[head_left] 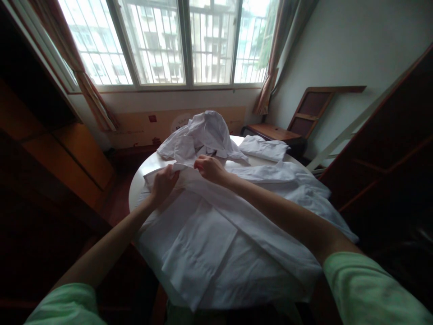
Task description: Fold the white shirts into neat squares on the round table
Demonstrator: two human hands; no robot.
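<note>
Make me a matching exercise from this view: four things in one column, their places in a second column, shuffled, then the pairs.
1. left hand
2. crumpled white heap
3. folded white piece
4. curtain

A. far right part of the round table
B. hanging beside the window
C. gripping the spread white garment at its far edge
D. far side of the table, centre

Pairs: 1-C, 2-D, 3-A, 4-B
</note>
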